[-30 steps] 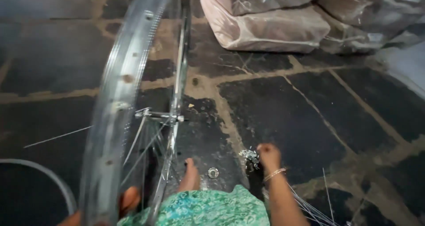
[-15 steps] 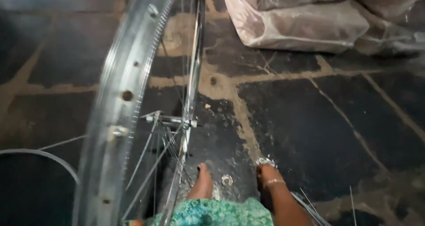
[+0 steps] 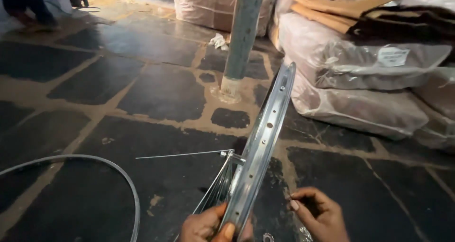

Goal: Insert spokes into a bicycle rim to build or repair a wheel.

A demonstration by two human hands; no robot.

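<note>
Behind the wheel rim (image 3: 265,142) gripped by left hand (image 3: 208,225), right hand (image 3: 320,213) pinching something small: post (image 3: 241,38), wrapped bundles (image 3: 360,81)

Shiny silver metal wheel rim (image 3: 265,142), dotted with dark spoke holes, at centre; dull green pillar (image 3: 242,33) at twelve o'clock; pale pink plastic-wrapped bundles (image 3: 360,81) at two o'clock; black stone floor (image 3: 156,85) with tan joints.

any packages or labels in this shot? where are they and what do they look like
Plastic-wrapped bundles: stacked at right, bulky, pinkish under clear film.
White label: rectangular, stuck on the upper bundle's front.
Flat cardboard pieces: tan, lying on top of the stack.
Wrapped bale: top centre behind the pole, pinkish-brown.
No signs or screens.
</note>
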